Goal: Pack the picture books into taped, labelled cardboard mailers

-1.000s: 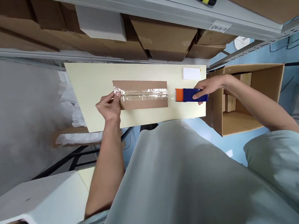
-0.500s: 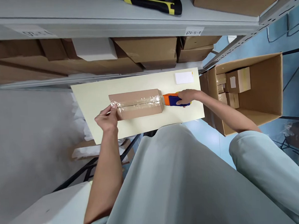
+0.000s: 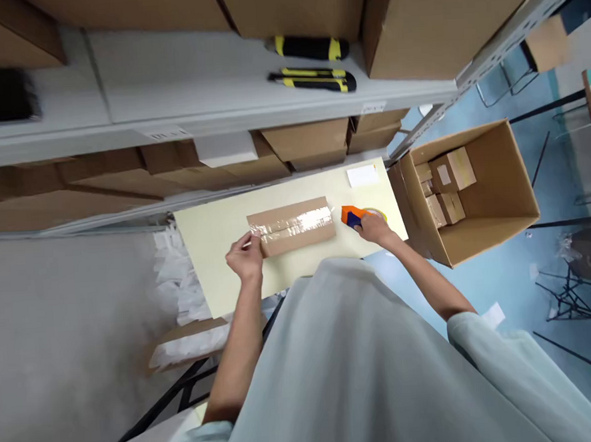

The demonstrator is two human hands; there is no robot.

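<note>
A long brown cardboard box [image 3: 297,243] lies on the cream tabletop [image 3: 221,245], with a shiny strip of clear tape [image 3: 296,223] running along its top seam. My left hand [image 3: 245,256] pinches at the box's left end, thumb and fingers closed over the edge where the tape begins. Whether a tape end is between those fingers is too small to tell. My right hand [image 3: 375,229] is wrapped round an orange and blue tape dispenser [image 3: 351,214], just off the box's right end. Part of a tape roll shows beyond that hand.
A white card [image 3: 362,175] lies at the table's back right. An open carton [image 3: 500,218] holding several small boxes stands to the right. Two yellow-black utility knives [image 3: 317,79] rest on the grey shelf [image 3: 177,88] above, amid cardboard boxes. White packing material [image 3: 182,281] hangs at the left.
The tape dispenser has moved away from the box's right end, leaving a gap, and has turned in my right hand. My left hand stays at the left end. The view has shifted and tilted.
</note>
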